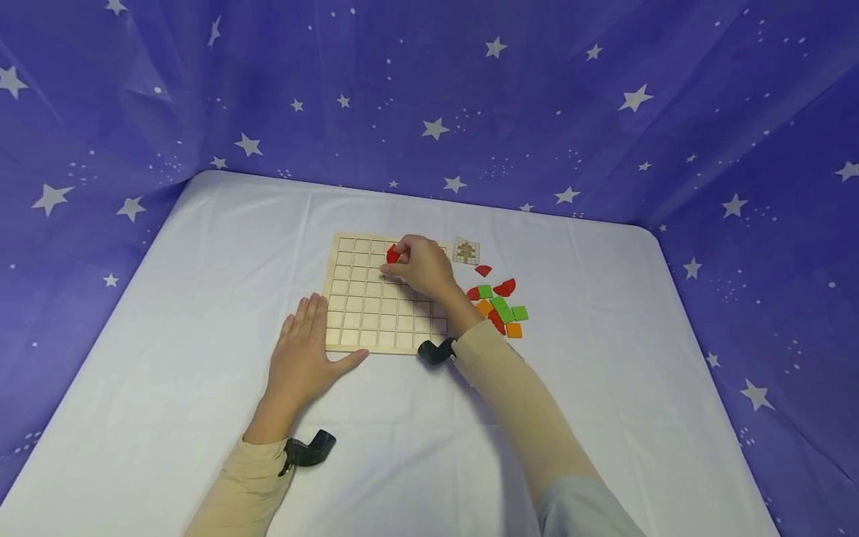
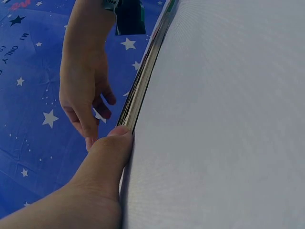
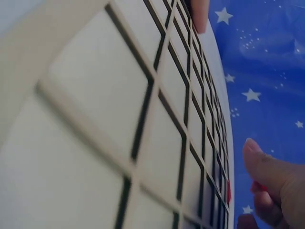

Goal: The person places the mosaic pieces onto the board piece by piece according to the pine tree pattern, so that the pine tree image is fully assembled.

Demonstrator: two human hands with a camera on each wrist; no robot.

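Observation:
A square wooden grid board [image 1: 372, 304] lies on the white table. My left hand [image 1: 303, 359] rests with spread fingers at its left front corner; the left thumb [image 2: 114, 148] touches the front edge. Over the far part of the grid, my right hand [image 1: 424, 266] is raised, thumb and fingers curled. A bit of red piece [image 3: 259, 187] shows between them in the right wrist view; most of it is hidden by the fingers. Another red piece [image 1: 392, 256] sits on the grid close to the right fingertips, also visible as a red sliver [image 3: 228, 192] at the board's far side.
Right of the board lie several loose flat pieces: green squares [image 1: 501, 307], orange squares [image 1: 514, 330] and red rounded ones [image 1: 505, 287]. A small pattern card [image 1: 466, 250] lies by the far right corner. A blue starry curtain [image 1: 429, 89] surrounds the table [image 1: 590, 358].

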